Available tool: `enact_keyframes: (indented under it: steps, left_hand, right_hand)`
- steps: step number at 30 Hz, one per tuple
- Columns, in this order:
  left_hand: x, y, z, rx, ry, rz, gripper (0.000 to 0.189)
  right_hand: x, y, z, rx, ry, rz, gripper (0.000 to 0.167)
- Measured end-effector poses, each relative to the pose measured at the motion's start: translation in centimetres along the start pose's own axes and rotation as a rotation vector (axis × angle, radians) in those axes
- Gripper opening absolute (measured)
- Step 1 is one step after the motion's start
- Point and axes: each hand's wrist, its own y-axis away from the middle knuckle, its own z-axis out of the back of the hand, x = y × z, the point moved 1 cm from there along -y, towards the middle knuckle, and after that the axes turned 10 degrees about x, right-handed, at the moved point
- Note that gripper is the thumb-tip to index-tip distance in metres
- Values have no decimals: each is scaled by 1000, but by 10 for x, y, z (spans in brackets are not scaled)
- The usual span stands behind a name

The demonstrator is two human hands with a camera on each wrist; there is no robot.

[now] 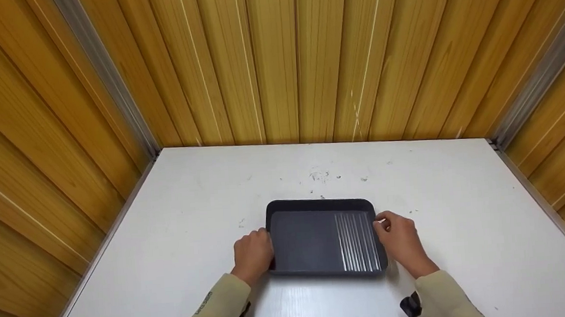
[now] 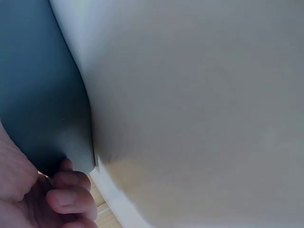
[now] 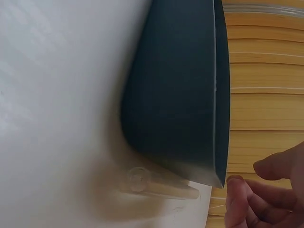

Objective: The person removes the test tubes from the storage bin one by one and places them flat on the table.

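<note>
A dark grey rectangular tray (image 1: 304,240) with raised walls lies in the middle of the white table; shiny parallel ribs run along its right part. My left hand (image 1: 254,252) grips the left wall. In the left wrist view, that hand's fingers (image 2: 71,199) curl at the tray's corner; its thumb is hidden. At the right rim is my right hand (image 1: 399,234), loosely bent. The right wrist view shows its fingertips (image 3: 236,183) at the tray's corner, with the thumb standing apart from them. Beside the tray's outer wall (image 3: 171,95), a clear piece (image 3: 164,186) with a round end is visible.
The white table (image 1: 206,197) has small dark marks behind the tray. Yellow wood-look panels (image 1: 276,61) rise at the back and both sides, with metal posts (image 1: 105,71) in the corners. A small black object (image 1: 410,306) sits by the right sleeve.
</note>
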Motion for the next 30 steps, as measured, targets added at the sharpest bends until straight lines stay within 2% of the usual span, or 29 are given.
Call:
enact_keyframes:
  steps: [13,18,26,30]
  left_hand:
    - [-1,-2,3,10,-11,4,27]
    - [-4,-3,2,-5,-11,-13,27]
    - [-1,-3,3,53,7,28,25]
    - [-1,-1,4,33,10,15,25]
  right_hand:
    - [17,-5,-13,44,-3,69,22]
    - [26,-3,-19,78,-21,60,25]
    - [45,-2,-35,125,-63,71,25]
    - [47,-2,-41,129,-50,57,24]
